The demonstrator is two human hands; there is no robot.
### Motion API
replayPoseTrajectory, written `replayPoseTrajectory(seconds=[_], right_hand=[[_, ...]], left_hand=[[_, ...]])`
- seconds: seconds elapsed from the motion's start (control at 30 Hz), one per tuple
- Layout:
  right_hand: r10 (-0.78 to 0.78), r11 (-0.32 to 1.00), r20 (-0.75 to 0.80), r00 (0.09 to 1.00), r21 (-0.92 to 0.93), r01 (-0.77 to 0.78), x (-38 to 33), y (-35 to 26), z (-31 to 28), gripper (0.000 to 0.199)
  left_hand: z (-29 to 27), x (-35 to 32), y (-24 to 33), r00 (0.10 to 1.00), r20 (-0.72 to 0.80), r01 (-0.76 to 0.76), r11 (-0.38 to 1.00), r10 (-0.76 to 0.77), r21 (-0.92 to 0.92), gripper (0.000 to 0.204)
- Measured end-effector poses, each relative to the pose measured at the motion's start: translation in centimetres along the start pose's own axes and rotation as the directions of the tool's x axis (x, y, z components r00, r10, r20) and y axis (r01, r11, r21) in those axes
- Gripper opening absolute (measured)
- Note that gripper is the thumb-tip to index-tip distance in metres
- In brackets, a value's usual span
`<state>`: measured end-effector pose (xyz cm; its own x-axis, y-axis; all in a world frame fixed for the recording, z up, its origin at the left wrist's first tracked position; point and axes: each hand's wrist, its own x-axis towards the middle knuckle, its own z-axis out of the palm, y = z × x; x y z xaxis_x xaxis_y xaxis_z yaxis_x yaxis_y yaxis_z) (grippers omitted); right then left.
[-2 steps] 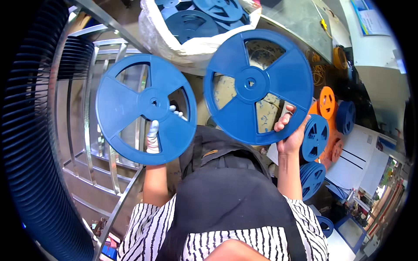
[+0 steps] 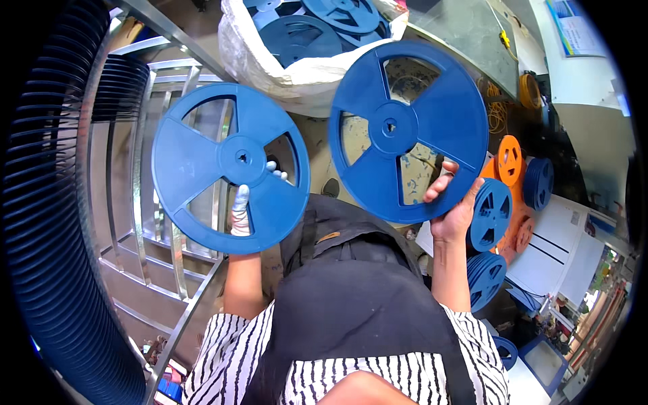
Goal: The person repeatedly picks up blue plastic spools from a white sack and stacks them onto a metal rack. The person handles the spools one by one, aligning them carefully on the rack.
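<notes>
Two blue plastic reels are held up side by side, their broad faces toward me. My left hand (image 2: pixel 241 214), its fingertips covered in white, grips the left reel (image 2: pixel 192 160) near its lower rim. The thumb lies over the front at a cut-out, and some fingertips show through another opening. My right hand (image 2: pixel 451 209) clasps the right reel (image 2: pixel 442 118) by its lower right rim, fingers reaching in through a cut-out. Each reel has a round hub with a small centre hole and three wide openings. The two rims are apart.
A white sack (image 2: pixel 304 88) of blue reels stands beyond my hands. Along the left runs a metal frame (image 2: pixel 179 260) with a long row of dark discs (image 2: pixel 64 223). At right are stacked blue reels (image 2: pixel 487 277), an orange reel (image 2: pixel 509 160) and a white surface (image 2: pixel 557 236).
The right reel has shifted slightly to the right and turned a little. The left reel has moved slightly right too. Both hands keep their grip.
</notes>
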<state>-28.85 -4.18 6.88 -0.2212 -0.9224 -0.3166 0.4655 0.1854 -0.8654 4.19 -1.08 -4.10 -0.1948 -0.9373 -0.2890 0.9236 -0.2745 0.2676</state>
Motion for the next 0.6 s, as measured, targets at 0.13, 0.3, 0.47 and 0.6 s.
replayPoseTrajectory(seconds=[0.13, 0.3, 0.47, 0.6], right_hand=[[-0.080, 0.883, 0.351, 0.933, -0.408, 0.230, -1.2, 0.6, 7.6, 0.052], [-0.064, 0.503, 0.753, 0.655, -0.543, 0.673, -4.3, 5.4, 14.9, 0.042], [0.117, 0.594, 0.780, 0.614, -0.551, 0.587, -5.5, 6.9, 16.8, 0.048], [0.052, 0.591, 0.836, 0.546, -0.467, 0.658, -5.0, 6.3, 17.1, 0.053]], left_hand=[[0.4, 1.9, -2.0, 0.996, -0.057, 0.064, 0.997, -0.062, 0.036, 0.067], [3.2, 4.1, -6.4, 0.995, -0.096, 0.030, 0.963, -0.004, 0.267, 0.063], [4.6, 4.8, -6.7, 0.994, -0.037, 0.106, 0.988, -0.103, 0.113, 0.062], [5.0, 3.9, -6.1, 0.990, -0.031, 0.140, 0.990, -0.140, 0.011, 0.061]])
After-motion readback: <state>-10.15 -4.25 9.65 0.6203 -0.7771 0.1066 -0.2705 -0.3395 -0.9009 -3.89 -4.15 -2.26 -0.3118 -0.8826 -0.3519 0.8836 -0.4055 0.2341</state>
